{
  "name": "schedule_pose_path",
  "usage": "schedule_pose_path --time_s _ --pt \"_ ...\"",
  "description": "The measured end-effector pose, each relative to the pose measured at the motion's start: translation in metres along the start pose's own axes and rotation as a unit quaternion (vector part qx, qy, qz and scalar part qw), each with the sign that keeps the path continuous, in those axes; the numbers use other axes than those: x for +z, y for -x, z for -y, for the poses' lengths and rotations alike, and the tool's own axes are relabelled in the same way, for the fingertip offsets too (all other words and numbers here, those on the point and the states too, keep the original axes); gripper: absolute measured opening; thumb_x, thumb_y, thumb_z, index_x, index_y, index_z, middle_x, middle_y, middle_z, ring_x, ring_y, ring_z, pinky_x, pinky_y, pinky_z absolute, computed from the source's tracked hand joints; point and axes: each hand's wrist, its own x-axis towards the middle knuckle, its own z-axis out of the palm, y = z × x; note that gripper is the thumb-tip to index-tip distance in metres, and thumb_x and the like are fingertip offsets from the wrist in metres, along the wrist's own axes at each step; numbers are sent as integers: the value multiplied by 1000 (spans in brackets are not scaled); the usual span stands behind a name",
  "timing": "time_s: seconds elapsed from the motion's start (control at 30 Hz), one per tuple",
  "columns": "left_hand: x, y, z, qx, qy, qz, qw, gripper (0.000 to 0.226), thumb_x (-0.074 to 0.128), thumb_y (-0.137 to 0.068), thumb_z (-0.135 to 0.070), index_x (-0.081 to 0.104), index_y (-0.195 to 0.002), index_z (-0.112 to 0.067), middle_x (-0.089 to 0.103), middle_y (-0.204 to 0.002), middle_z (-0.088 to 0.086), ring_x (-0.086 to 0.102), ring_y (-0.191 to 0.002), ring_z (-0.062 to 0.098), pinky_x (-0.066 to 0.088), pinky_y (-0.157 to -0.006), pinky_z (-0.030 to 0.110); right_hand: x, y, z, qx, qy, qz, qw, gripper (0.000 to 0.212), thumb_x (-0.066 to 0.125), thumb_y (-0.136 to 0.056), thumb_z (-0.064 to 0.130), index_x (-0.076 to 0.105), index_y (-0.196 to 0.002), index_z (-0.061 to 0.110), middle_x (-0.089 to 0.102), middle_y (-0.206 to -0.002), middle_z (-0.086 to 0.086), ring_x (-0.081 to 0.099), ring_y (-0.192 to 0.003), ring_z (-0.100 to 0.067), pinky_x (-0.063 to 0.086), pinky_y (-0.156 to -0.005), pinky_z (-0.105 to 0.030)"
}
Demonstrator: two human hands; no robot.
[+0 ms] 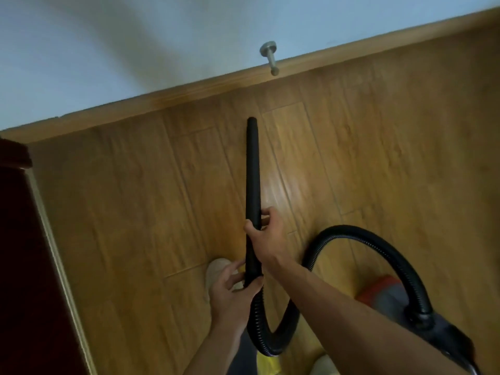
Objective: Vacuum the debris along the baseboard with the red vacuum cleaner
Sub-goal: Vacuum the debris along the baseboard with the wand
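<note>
A long black vacuum wand points away from me over the wooden floor, its tip a short way from the wooden baseboard. My right hand grips the wand around its middle. My left hand holds the wand's lower end where the ribbed black hose begins. The hose loops down and arcs right to the red and grey vacuum cleaner, partly hidden behind my right forearm. No debris is plainly visible along the baseboard.
A metal door stopper sticks out of the white wall just above the baseboard. A dark wooden door or cabinet fills the left edge. My light slipper shows beneath my left hand. Something yellow lies at the bottom.
</note>
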Motion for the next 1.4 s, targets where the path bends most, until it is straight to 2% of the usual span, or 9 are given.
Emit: schedule_pose_path --time_s 0.23,0.37,0.63,0.8,0.9,1.0,1.13,1.27,1.4 --pt "46 22 20 78 -110 54 989 44 84 -71 -4 68 -99 -33 71 -90 -15 71 -79 7 53 -61 17 -72 14 -22 13 -122 -87 989 19 68 -92 27 57 -107 22 64 -92 4 64 -77 -10 54 -60 -22" --pt "72 39 34 187 -227 97 951 41 84 -72 -5 70 -101 -30 74 -89 -16 71 -84 7 57 -66 17 -123 32 -36 26 -212 -157 964 25 69 -90 26 57 -111 18 66 -91 2 66 -75 -8 56 -60 -21" --pt "135 81 58 376 -424 183 803 45 83 -76 -16 70 -119 -20 64 -88 -27 59 -80 -24 43 -64 -2 -219 71 -88 65 -340 -340 874 21 70 -90 20 55 -104 13 68 -91 0 68 -78 -8 58 -67 -26" --pt "172 91 82 501 -501 238 665 46 84 -75 -21 70 -118 -22 71 -101 -15 65 -91 -6 54 -75 13 -257 94 -128 129 -430 -444 775 22 68 -91 21 59 -108 11 70 -94 -12 71 -86 -26 61 -77 -43" --pt "188 94 93 545 -523 276 594 50 87 -69 -19 71 -117 -20 70 -107 -13 68 -94 0 55 -81 17 -273 114 -149 141 -461 -488 728 12 68 -92 17 61 -97 9 71 -86 -13 71 -82 -30 61 -73 -41" --pt "202 101 102 544 -545 326 548 50 88 -68 -18 72 -115 -22 67 -107 -19 66 -94 -4 54 -81 14 -283 136 -170 158 -471 -525 691 14 66 -93 14 61 -98 2 72 -87 -18 72 -79 -23 59 -67 -27" --pt "215 111 118 541 -578 385 475 48 88 -67 -20 74 -113 -21 73 -106 -14 67 -94 -4 51 -83 8 -286 163 -198 197 -474 -567 644 14 66 -93 19 64 -95 5 73 -84 -12 71 -77 -20 57 -69 -27" --pt "226 123 143 459 -603 472 451 58 87 -68 -20 66 -121 -31 69 -112 -18 66 -100 -5 53 -86 13 -290 192 -229 255 -478 -617 571 15 67 -92 19 67 -101 7 72 -86 -5 67 -72 -5 54 -66 -17" --pt "231 139 173 377 -637 510 438 53 81 -70 -11 70 -116 -35 71 -104 -26 65 -98 -10 50 -81 9 -283 211 -261 312 -527 -630 478 15 67 -91 19 66 -104 9 74 -91 -11 73 -85 -21 60 -79 -35"
